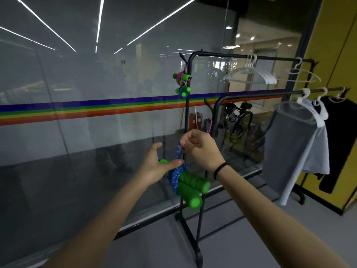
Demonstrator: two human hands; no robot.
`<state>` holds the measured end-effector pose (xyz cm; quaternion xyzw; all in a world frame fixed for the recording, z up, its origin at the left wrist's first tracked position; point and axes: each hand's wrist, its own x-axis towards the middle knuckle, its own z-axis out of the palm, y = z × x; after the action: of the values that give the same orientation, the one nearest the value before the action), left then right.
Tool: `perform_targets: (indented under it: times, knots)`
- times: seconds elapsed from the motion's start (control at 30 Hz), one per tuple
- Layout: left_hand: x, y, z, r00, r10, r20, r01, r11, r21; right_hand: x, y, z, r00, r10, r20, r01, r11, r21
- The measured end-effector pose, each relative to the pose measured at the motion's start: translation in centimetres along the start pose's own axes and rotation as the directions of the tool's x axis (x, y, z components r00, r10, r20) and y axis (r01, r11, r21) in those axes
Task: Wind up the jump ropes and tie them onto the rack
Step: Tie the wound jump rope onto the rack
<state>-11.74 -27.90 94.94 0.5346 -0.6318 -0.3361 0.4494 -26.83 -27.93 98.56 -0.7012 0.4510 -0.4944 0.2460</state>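
Two bare arms reach in from 7 o'clock and 5 o'clock and meet just under the middle. The left hand (154,167) is spread out flat with straight fingers, and its thumb points across to the blue jump rope (174,177); I cannot tell if the thumb really presses on it. The right hand (201,149) has curled fingers and pinches a small loop of that bumpy, speckled rope at the top. A thin black band (220,170) sits on the right wrist. The rope is wound into a fat bundle, and its two green handles (191,187) stick out below the hands at 6 o'clock. They look soft like foam and are round like tubes. The bundle hangs right beside the thin black metal pole of the rack (186,113). Higher on the same pole, at 12 o'clock, a pink jump rope (181,76) and another blue one (182,91) are tied on, both with green handles. At 2 o'clock white plastic hangers (251,74) hang on the top bar. At 3 o'clock a grey shirt (295,147) and a black cloth (338,142) hang on a lower rail (314,90). Behind it all is a shiny glass wall (77,74) with a rainbow stripe (96,110) running across it.
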Motion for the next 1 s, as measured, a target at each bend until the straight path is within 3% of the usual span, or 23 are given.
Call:
perform_targets:
  times: [0.1,0.3,0.47,0.67,0.87,1.0]
  knots:
    - [5.7,1.3,2.3,0.99,0.14,0.027,-0.14,0.99,-0.015,4.3,2.3,-1.9,1.0,-0.007,-0.007,0.007,1.0,-0.027]
    - [15.5,2.9,5.8,0.995,0.097,-0.005,-0.096,0.982,-0.16,12.5,5.8,-5.1,0.999,0.016,-0.046,-0.021,0.993,-0.116]
    - [23.3,3.2,7.4,0.988,0.155,-0.015,-0.155,0.975,-0.158,18.9,9.0,-6.5,0.985,0.069,-0.158,-0.095,0.983,-0.16]
    - [31.9,4.4,10.0,0.968,0.249,0.014,-0.246,0.962,-0.117,25.4,12.2,-7.8,0.929,0.014,-0.369,-0.138,0.94,-0.313]
    - [37.3,3.6,13.3,0.94,0.29,0.183,-0.299,0.954,0.027,26.7,15.1,-8.8,0.868,0.073,-0.491,-0.321,0.837,-0.444]
    - [38.3,2.2,14.6,0.902,0.318,0.293,-0.321,0.946,-0.039,25.6,16.4,-8.9,0.859,0.102,-0.502,-0.367,0.806,-0.464]
